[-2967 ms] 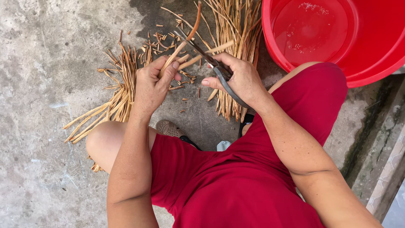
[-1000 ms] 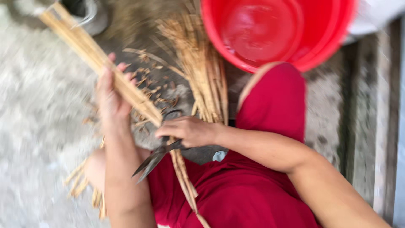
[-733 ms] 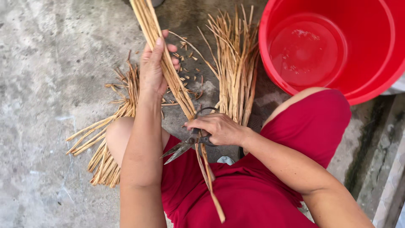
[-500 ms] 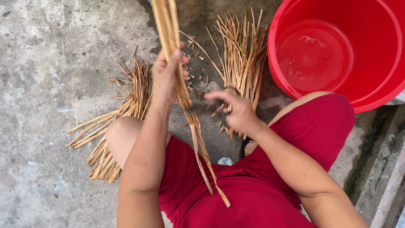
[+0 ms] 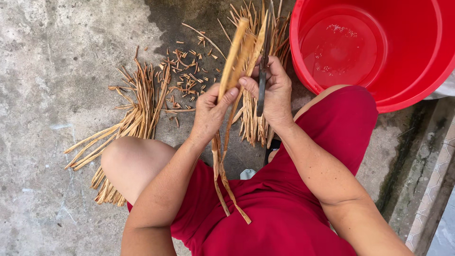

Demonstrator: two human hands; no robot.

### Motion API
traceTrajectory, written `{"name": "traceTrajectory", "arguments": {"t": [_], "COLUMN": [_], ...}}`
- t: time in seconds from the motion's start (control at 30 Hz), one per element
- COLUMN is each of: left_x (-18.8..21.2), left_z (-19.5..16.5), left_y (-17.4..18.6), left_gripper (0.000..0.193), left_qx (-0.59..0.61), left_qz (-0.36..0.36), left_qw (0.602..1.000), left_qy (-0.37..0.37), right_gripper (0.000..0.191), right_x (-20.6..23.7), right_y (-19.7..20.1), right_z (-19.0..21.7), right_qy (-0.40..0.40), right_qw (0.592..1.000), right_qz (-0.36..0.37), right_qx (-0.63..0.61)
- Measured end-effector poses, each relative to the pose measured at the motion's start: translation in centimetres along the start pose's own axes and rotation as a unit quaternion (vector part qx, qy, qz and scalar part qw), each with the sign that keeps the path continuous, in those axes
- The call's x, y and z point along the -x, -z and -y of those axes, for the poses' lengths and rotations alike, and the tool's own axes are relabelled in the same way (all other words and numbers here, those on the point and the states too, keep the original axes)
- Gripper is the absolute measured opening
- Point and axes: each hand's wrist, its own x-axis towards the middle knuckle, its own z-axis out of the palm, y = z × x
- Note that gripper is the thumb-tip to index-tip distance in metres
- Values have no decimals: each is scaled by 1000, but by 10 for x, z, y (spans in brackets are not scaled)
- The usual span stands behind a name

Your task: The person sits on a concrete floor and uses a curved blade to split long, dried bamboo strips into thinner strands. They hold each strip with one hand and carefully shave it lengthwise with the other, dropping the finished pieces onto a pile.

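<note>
- Floor: I see rough grey concrete [image 5: 42,57], mottled, with a darker damp patch [image 5: 189,19] at top centre.
- Right edge: I see a dark, grimy gutter [image 5: 403,156] beside a strip of pale patterned tiles [image 5: 438,189].
- Light: I judge it even daylight with soft shadows.

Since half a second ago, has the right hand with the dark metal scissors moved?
Yes. The right hand with the dark metal scissors rose toward the round red plastic tub, blades now pointing up beside the tan strip bundle.
</note>
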Motion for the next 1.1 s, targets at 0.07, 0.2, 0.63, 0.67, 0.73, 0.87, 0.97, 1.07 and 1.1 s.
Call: {"name": "traceTrajectory", "arguments": {"t": [0.07,0.2,0.63,0.67,0.73,0.87,0.97,1.07,1.1], "left_x": [-4,-12,-23,-22,-20,-18,-17,-18,-17], "left_z": [-7,-25,-36,-35,-33,-30,-30,-30,-30], "left_y": [5,17,27,29,29,27,24,21,21], "left_gripper": [24,22,18,18,19,18,19,22,24], "left_qx": [71,133,279,282,284,256,252,256,256], "left_qz": [-43,-89,-58,-61,-60,-48,-45,-54,-59], "left_qw": [996,982,954,953,953,962,963,962,963], "left_qy": [39,97,90,91,92,85,87,74,67], "right_gripper": [37,39,52,53,56,64,65,65,65], "right_x": [1,12,18,17,16,18,18,18,19], "right_y": [1,-3,-3,-4,-5,-10,-12,-12,-12], "right_z": [-2,-6,9,10,11,9,5,3,2], "right_qy": [6,-17,60,50,28,19,15,28,23], "right_qw": [999,996,977,976,974,966,968,961,960], "right_qz": [13,69,97,105,120,119,100,90,90], "right_qx": [31,55,179,182,188,230,230,260,262]}}
